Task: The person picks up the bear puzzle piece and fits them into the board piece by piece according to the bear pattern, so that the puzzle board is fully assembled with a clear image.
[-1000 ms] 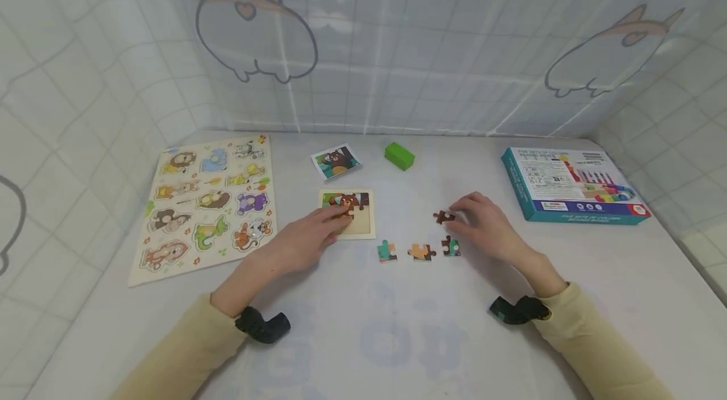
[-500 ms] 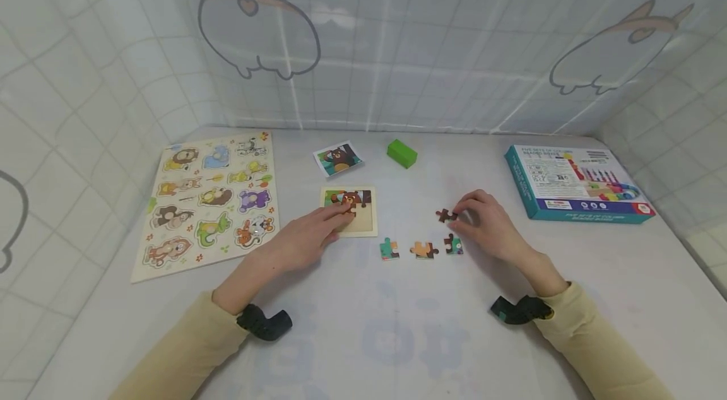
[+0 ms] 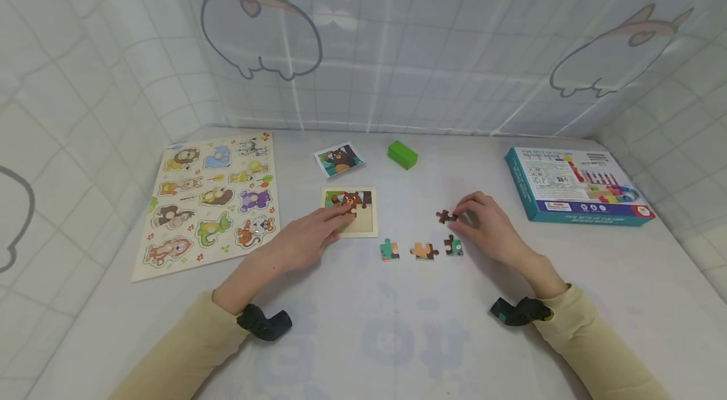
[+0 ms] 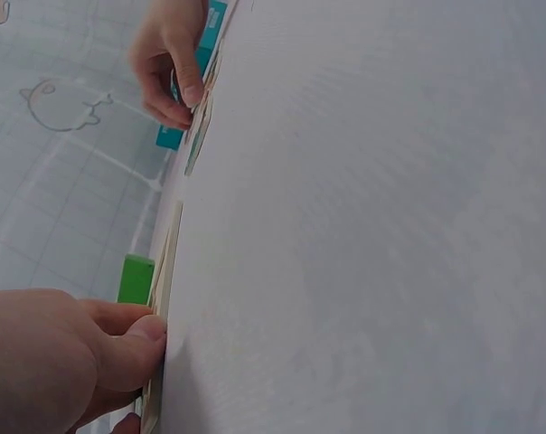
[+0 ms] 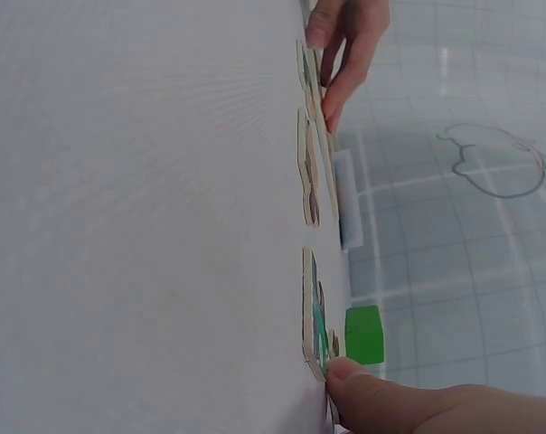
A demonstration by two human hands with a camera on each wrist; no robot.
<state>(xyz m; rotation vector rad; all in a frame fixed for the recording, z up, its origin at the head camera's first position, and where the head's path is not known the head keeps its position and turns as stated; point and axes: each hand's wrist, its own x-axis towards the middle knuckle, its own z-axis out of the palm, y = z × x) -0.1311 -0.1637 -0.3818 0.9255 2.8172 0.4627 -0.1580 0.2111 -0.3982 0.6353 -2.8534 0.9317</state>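
Tile-patterned cloth (image 3: 431,40) rises behind a white table (image 3: 341,299). At left lies an animal board (image 3: 210,211); at right, a teal box (image 3: 579,185), its small print too blurred to read. Both sleeves (image 3: 182,343) run off the bottom edge. Near centre, the left hand (image 3: 303,236) grips a puzzle tray (image 3: 366,221), fingers hiding its lower left. Above lies a bear card (image 3: 339,160), a green block (image 3: 403,154) to its right. Three loose pieces (image 3: 423,251) sit below and right of the tray. Right of centre, the right hand (image 3: 485,226) pinches a dark brown piece (image 3: 445,216), its right end hidden.
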